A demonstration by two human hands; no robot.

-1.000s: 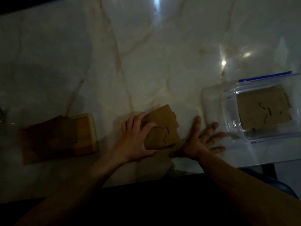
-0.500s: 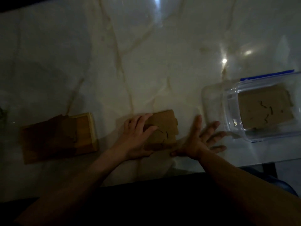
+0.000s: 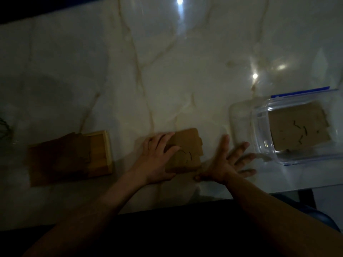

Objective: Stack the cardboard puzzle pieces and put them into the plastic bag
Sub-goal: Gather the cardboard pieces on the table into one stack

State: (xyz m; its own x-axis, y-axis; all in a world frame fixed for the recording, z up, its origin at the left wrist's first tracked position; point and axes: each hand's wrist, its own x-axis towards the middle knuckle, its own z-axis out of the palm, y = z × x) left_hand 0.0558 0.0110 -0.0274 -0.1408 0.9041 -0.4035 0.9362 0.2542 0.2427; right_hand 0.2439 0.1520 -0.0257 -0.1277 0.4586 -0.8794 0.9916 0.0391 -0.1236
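Observation:
A small stack of brown cardboard puzzle pieces (image 3: 187, 153) lies flat on the marble table near its front edge. My left hand (image 3: 157, 160) rests over the stack's left side, fingers curled onto it. My right hand (image 3: 228, 162) is spread flat just right of the stack, thumb at its lower right corner. At the right a clear plastic bag (image 3: 259, 130) with a blue zip strip lies open toward the hands, with more cardboard pieces (image 3: 298, 130) inside it.
A wooden tray (image 3: 102, 151) sits at the left, partly covered by a dark brown cardboard sheet (image 3: 59, 160). The marble table (image 3: 167, 71) is glossy with light reflections. Its front edge runs just below my wrists. The scene is dim.
The stack was tilted up under my left hand and now lies flat on the table. My right hand stays spread beside it.

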